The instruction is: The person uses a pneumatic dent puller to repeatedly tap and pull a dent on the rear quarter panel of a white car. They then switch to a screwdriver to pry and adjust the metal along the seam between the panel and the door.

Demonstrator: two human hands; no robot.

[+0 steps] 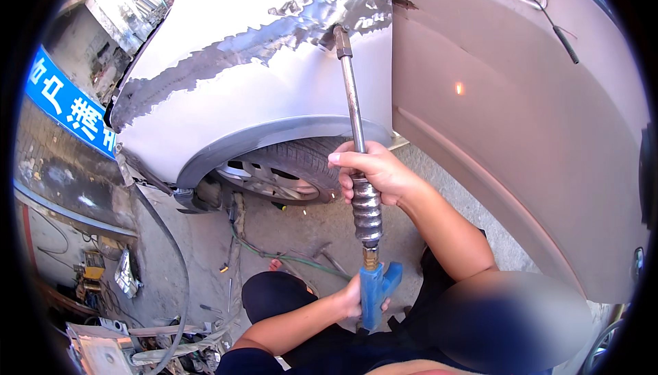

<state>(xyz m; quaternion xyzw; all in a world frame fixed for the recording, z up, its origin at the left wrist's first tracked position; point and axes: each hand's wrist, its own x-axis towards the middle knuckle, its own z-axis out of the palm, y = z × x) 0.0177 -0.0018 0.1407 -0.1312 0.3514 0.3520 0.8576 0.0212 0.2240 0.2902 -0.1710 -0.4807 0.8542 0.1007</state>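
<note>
Both hands grip puller (pixel 356 135), tip on fender (pixel 274 94)

Person's own body only: both forearms bare, no sleeves in sight, no gloves, no watch or rings visible. Left hand (pixel 351 297) and right hand (pixel 373 169) bare. Legs in dark trousers, black or very dark navy, plain with no markings; one knee bent up. Lower-right part of the body is blurred, can't tell the clothing there.

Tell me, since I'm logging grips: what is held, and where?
A long steel slide-hammer dent puller: right hand on its ribbed sliding weight, left hand on its blue handle.
</note>
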